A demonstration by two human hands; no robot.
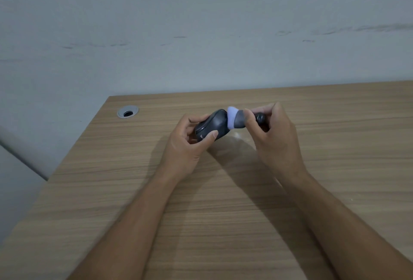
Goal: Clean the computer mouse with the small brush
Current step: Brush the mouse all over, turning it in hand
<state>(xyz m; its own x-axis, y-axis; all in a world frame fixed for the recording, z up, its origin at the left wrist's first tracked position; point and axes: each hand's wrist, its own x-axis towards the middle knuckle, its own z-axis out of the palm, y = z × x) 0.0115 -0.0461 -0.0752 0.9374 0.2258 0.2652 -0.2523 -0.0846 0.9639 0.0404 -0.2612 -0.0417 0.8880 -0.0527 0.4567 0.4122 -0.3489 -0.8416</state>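
Head view is showing the left hand (192, 136) wrapping around a dark computer mouse (213, 126), thumb pressing on the near side and fingers curling behind, lifting it just above the worktop (223, 212) and tilting it so one end is pointing toward the other hand. The right hand (271, 132) is pinching a small brush (240, 118) by its stubby dark handle, fingertips clenched around it, with the pale lilac bristle tuft touching the raised end of the mouse. Honestly the way to do this bit well, I'd guess, is keeping the strokes short and light, flicking away from the body of the mouse so the dust isn't getting pushed back into the seams, and rotating the mouse with the left hand a little at a time rather than chasing around it with the brush. Both wrists are hanging in the air, forearms coming in from the bottom corners and angling toward each other, so resting them on the worktop would probably be steadying things. Further out, a round cable grommet (127, 112) is sitting well apart to the left, near the back edge by the plain wall (201, 22).
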